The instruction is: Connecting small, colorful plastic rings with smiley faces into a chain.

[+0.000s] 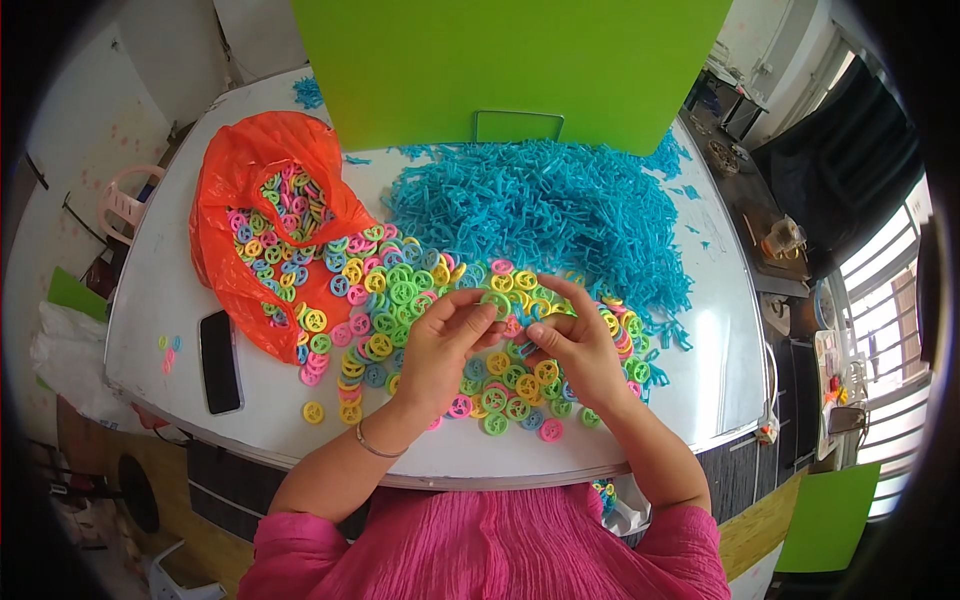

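Green plastic wheel (496, 303) is pinched by our left fingers (478, 318), above the pile of coloured wheels (495, 398) on the white desk (270, 430). Our right fingers (550, 338) grasp a small blue piece (528, 349). Farther, we see a blue heap (540, 200) and, at left, a red bag (225, 205).

From where I stand, this seems a small workshop: loose blue plastic pieces (540, 205) and round multicoloured plastic wheels (402, 293) lie heaped across a white table (275, 425).
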`<state>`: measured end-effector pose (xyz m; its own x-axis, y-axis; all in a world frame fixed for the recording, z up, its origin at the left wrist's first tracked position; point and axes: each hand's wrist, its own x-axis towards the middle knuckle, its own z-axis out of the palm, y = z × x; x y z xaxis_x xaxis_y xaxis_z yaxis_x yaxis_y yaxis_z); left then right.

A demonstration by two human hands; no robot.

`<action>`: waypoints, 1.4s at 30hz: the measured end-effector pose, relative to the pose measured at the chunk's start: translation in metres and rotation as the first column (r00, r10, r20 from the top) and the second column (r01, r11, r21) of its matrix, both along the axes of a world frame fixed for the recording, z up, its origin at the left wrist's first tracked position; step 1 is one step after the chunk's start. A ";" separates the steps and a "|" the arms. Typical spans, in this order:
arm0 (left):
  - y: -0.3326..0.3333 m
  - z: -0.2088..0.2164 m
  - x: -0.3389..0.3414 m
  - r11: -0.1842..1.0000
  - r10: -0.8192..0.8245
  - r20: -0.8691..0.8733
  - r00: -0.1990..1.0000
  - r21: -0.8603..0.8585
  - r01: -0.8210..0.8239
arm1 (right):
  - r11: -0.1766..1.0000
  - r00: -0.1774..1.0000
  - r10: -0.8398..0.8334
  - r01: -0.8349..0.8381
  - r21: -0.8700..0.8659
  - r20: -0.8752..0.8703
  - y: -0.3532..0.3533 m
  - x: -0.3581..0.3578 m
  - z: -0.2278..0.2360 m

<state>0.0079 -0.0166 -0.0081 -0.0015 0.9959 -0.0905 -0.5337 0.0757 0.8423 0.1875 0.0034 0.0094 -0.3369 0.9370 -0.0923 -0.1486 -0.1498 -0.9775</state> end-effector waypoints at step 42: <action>-0.009 -0.006 0.006 0.987 0.065 -0.407 0.911 0.162 0.001 | 0.524 0.765 -0.403 -0.257 0.812 0.502 -0.013 0.002 -0.008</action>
<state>0.0144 -0.0255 -0.0140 -0.0373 0.9961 0.0802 -0.1392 -0.0847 0.9866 0.1897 -0.0094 0.0012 -0.4444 0.6958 0.5642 0.5015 0.7151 -0.4869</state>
